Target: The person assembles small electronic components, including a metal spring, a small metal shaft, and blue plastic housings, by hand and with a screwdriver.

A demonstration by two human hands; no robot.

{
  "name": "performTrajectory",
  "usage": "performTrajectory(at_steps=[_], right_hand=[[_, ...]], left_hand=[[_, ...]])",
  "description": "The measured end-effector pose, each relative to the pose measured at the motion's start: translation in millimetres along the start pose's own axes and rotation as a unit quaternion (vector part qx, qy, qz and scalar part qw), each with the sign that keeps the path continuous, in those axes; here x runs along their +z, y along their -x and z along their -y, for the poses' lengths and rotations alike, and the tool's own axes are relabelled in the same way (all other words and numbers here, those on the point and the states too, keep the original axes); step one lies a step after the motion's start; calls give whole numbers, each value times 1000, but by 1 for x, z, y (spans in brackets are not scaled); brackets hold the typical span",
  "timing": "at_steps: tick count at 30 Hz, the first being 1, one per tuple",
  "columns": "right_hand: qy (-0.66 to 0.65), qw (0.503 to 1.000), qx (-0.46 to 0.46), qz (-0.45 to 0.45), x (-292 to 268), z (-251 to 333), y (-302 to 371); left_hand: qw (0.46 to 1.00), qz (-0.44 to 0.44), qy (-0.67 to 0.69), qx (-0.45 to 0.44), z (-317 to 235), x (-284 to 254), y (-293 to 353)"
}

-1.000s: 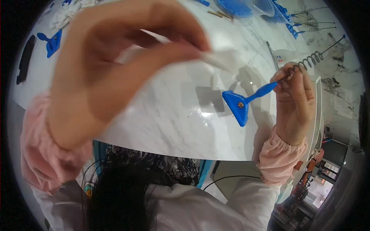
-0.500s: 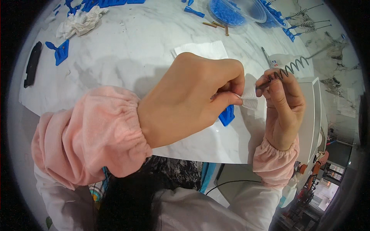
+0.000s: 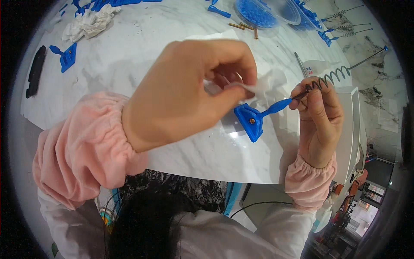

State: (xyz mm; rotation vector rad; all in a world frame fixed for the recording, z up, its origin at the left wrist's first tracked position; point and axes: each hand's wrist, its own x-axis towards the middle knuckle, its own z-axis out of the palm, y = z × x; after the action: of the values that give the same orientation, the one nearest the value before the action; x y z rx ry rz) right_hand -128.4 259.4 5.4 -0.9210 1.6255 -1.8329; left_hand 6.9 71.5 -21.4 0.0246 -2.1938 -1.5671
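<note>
My right hand point(image 3: 320, 118) pinches a dark coiled spring wire point(image 3: 335, 77) between thumb and fingers. From its lower end a blue plastic stem leads to a flat blue base point(image 3: 251, 125) with a brass-coloured screw head in it. The wire's far end carries a small blue tip point(image 3: 385, 48). Close above the base, my left hand point(image 3: 181, 93) is closed on a crumpled white tissue point(image 3: 272, 86). Motion blurs the tissue, and the hand covers part of it.
At the back stand clear tubs of blue pieces point(image 3: 254, 15), with brass-coloured screws point(image 3: 243, 26) beside them. A pen point(image 3: 300, 64) lies behind my right hand. On the left are a black holder point(image 3: 36, 71), another blue piece point(image 3: 67, 58) and crumpled tissue point(image 3: 90, 23).
My left hand has moved left, off the blue stem, with the tissue in it. The stem and base now show. My right hand stays nearly in place, holding the spring wire.
</note>
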Motion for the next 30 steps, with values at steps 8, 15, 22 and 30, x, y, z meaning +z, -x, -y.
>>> performTrajectory(at_steps=[8, 15, 22, 30], right_hand=[[12, 1000, -6, -14, 10, -1, 3], [15, 1000, -13, -11, 9, 0, 2], [15, 1000, 0, -14, 9, 3, 1], [43, 999, -18, -19, 13, 2, 2]], left_hand=[[998, 59, 8, -20, -9, 19, -2], [988, 55, 102, -103, -11, 21, -2], [990, 92, 83, -72, -9, 17, -3], [904, 36, -300, 304, -6, 22, 2]])
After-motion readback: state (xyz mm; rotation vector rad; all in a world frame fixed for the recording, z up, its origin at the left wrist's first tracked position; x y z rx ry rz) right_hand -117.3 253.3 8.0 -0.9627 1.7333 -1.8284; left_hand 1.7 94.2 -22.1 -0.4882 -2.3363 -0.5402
